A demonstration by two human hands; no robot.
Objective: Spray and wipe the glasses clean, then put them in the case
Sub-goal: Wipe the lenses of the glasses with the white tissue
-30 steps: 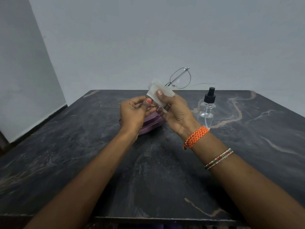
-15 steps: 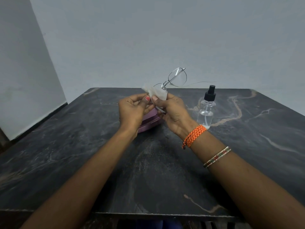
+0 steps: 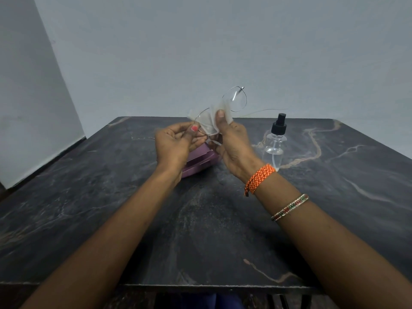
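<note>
Thin wire-framed glasses are held up above the far half of the table. My left hand pinches the frame at the lower left lens. My right hand presses a white wiping cloth against the frame between the two lenses, thumb on top. The upper right lens is bare and one temple arm sticks out to the right. A purple glasses case lies on the table beneath my hands, mostly hidden by them. A clear spray bottle with a black nozzle stands to the right of my right hand.
A dark marble table with pale veins fills the view, its near edge at the bottom. Grey walls stand behind and to the left. An orange braided band and a beaded bangle sit on my right wrist.
The glasses have tilted so both lenses show, and the cloth has slid along the frame toward the upper right lens. My hands have shifted slightly apart.
</note>
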